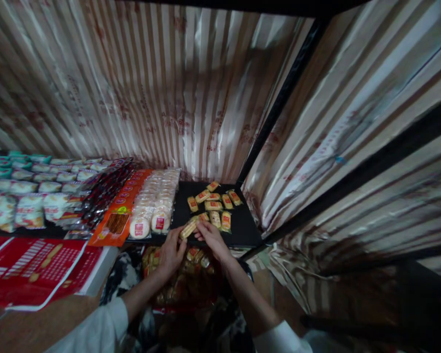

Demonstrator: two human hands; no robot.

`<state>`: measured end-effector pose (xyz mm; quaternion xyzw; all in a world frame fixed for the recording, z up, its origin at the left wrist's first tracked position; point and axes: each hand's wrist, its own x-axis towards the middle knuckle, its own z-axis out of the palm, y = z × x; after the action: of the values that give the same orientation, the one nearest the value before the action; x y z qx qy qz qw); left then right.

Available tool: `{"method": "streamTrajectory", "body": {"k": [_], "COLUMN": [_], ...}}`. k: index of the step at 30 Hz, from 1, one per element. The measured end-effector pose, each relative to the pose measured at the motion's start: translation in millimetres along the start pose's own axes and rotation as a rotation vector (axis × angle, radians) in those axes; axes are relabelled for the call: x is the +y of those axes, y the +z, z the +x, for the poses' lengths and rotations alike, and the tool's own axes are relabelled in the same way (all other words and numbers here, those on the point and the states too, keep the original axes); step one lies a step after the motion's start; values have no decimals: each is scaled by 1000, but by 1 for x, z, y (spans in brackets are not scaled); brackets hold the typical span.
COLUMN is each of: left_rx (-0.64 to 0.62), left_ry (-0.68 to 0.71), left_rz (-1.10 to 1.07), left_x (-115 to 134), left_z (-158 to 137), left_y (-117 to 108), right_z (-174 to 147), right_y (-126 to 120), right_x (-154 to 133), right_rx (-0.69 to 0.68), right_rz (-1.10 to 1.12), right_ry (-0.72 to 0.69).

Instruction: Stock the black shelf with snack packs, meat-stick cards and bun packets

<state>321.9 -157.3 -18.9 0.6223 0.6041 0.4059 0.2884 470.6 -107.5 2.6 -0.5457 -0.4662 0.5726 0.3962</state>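
Between my two hands is a small yellow wrapped snack packet (188,229), held just over the front edge of the black shelf (242,235). My left hand (172,251) has its thumb and fingers closed on the packet's left end. The fingers of my right hand (212,238) pinch it at the right end. Just beyond, several like packets with red-orange labels (213,206) lie loosely on the shelf. Below my hands, in my lap, a red-edged bag (180,287) holds many more of these packets, partly hidden by my forearms.
Left of the loose packets are rows of round white crackers (149,206) in clear wrap, then orange snack bags (118,215), dark packets (106,191) and white-green bags (29,206). A red printed bag (36,269) lies at lower left. Black frame bars (279,105) and striped curtains (191,98) surround the shelf.
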Motion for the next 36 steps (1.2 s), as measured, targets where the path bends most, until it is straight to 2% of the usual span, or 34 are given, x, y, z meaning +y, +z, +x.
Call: {"method": "streamTrajectory", "body": {"k": [4,9,15,20,24,29,32,36], "left_rx": [2,-76,-98,-56,41,95,99,83], "left_ry": [-329,-497,-650,-743,-719,-529,-425,-372], "left_rz": [-428,-803,-925,-850,-721,-672,-700,-729], "left_x": [0,13,22,27,30,27,22,8], "left_z": [25,52,81,115,142,174,193,219], "left_y": [12,15,14,15,20,32,42,56], "right_z": [13,33,65,114,158,198,217,239], "right_y": [1,6,12,6,0,4,11,18], "right_x": [-4,-2,-5,-15,-28,-41,-41,-37], "right_rx": [11,3,63,129,256,290,299,304], "right_rz": [46,36,74,-35,-287,-563,-646,-679], "right_ry": [-19,-42,-135,-184,-195,-173,-151,-127]}}
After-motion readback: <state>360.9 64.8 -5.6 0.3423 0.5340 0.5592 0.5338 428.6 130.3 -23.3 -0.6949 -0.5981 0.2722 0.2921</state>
